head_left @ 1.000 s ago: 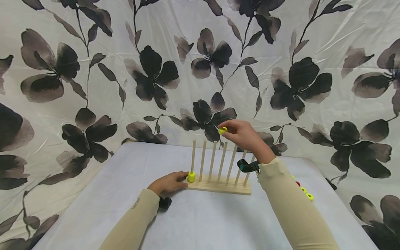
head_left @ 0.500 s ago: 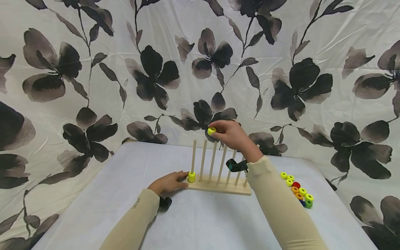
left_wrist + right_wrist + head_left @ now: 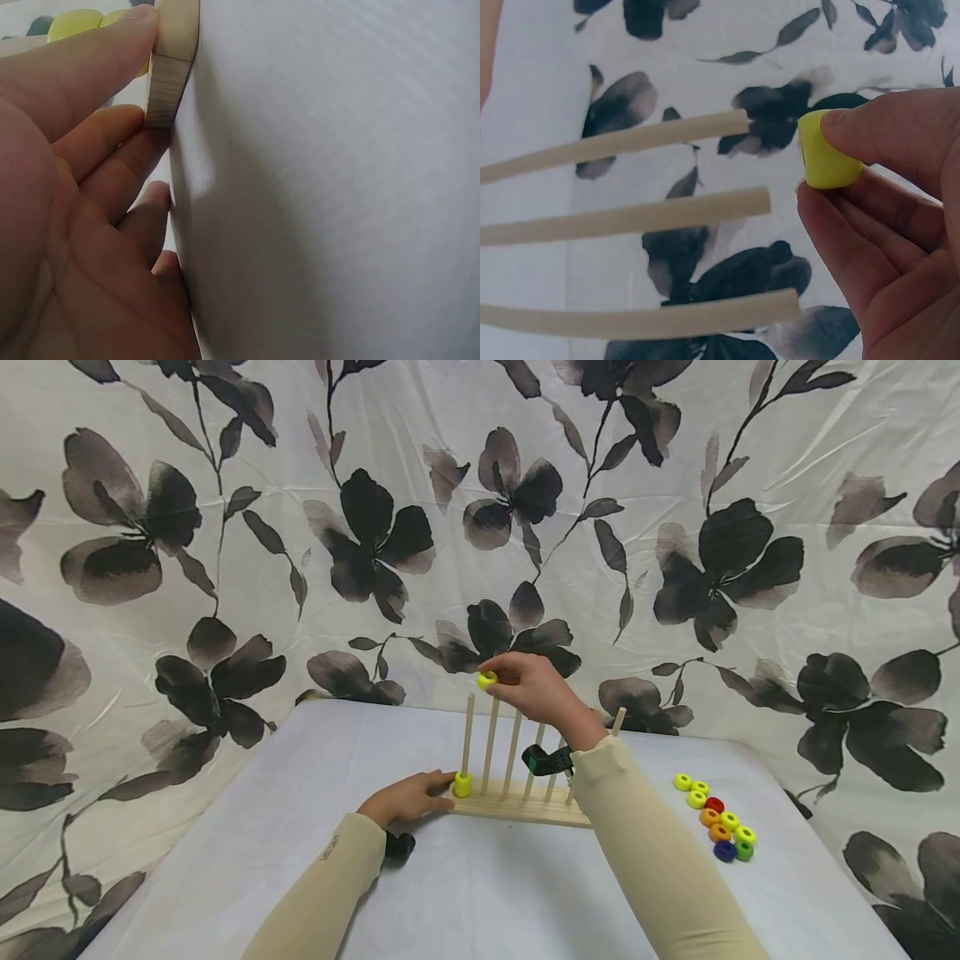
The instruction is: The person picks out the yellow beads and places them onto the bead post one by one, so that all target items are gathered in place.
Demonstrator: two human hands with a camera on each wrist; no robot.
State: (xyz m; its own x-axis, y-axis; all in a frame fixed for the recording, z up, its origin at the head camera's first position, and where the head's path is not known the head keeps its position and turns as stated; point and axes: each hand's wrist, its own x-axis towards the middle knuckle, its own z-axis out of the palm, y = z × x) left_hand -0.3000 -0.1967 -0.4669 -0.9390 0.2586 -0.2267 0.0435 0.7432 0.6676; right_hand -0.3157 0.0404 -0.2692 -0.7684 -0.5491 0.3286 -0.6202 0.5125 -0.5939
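Note:
A wooden peg stand (image 3: 517, 810) with a row of upright pegs sits on the white table. Yellow beads (image 3: 462, 785) are stacked low on its leftmost peg. My left hand (image 3: 407, 799) holds the left end of the stand's base (image 3: 171, 82), thumb on one side and fingers on the other, as the left wrist view shows. Between thumb and fingertips my right hand (image 3: 536, 685) pinches a yellow bead (image 3: 830, 152). That bead is held just above the top of the second peg from the left (image 3: 490, 743). In the right wrist view it is apart from the peg tips.
Loose beads lie in a cluster at the table's right: yellow ones (image 3: 682, 782), a red one (image 3: 715, 806), orange ones (image 3: 709, 817), a blue one (image 3: 724, 851) and a green one (image 3: 744, 851). A flower-patterned cloth (image 3: 247, 410) hangs behind the table.
My right hand has moved left with the yellow bead, from above the middle pegs to above the second peg. The loose beads have come into full view. My left hand has stayed put.

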